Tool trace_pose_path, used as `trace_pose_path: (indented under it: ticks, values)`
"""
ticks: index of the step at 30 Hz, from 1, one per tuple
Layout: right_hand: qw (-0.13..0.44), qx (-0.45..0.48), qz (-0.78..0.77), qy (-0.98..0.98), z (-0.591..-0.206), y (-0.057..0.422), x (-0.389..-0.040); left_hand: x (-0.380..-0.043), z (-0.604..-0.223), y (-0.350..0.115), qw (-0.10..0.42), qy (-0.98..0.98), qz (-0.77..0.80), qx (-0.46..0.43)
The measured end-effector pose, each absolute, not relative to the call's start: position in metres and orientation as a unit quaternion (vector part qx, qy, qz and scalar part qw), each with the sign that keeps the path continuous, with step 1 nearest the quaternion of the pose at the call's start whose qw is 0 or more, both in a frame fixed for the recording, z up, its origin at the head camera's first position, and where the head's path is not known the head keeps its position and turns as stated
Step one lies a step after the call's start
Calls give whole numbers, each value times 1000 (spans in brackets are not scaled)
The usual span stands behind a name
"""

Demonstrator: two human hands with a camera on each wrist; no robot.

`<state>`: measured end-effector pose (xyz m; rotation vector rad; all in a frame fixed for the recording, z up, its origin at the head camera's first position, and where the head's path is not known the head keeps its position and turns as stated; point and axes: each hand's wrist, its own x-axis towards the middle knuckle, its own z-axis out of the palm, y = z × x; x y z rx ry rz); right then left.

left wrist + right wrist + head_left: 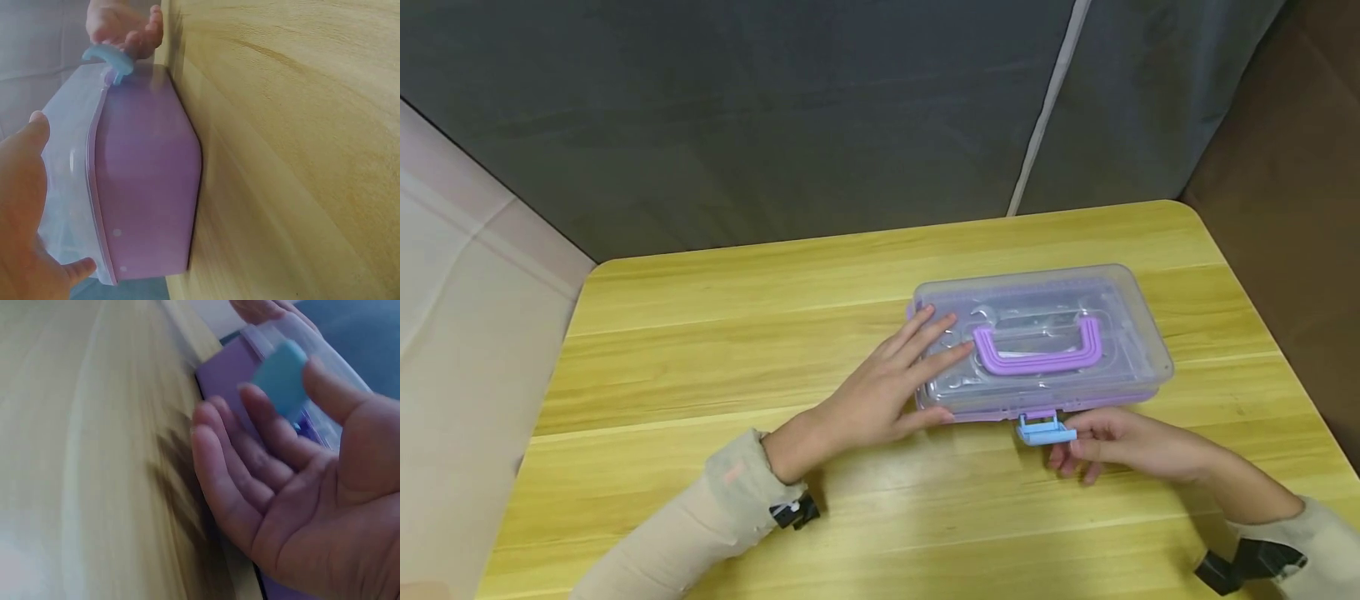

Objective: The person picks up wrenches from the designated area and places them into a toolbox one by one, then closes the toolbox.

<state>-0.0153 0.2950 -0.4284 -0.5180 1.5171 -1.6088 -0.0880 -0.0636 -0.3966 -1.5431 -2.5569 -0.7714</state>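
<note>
A lidded storage box [1045,346], with a clear lid over a purple base, stands on the table. A purple carry handle [1037,358] lies on its lid. My left hand [891,379] rests on the lid's left end, fingers spread, thumb at the front edge. A light blue latch [1047,431] sticks out from the box's front, swung away from the wall. My right hand [1112,446] pinches the latch's right end between thumb and forefinger; its other fingers curl loosely below. In the right wrist view the latch [281,378] sits between those two fingertips.
The wood-grain table [700,358] carries the box on its right half. Dark grey cloth [775,125] hangs behind the table, a pale panel [467,333] stands at the left and a brown one [1292,167] at the right.
</note>
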Motion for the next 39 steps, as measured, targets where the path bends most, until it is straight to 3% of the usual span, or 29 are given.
trace_pose_path:
  ticks: [8, 18, 39]
  values:
    - [384, -133, -615, 676, -425, 284, -11, -88, -397, -63, 31, -828, -251, -501]
    - [394, -130, -626, 660, -424, 278, -10, -88, -398, -63, 31, -828, -250, -501]
    - [329, -84, -526, 780, -431, 263, -7, -86, -398, -63, 42, -830, -240, -502]
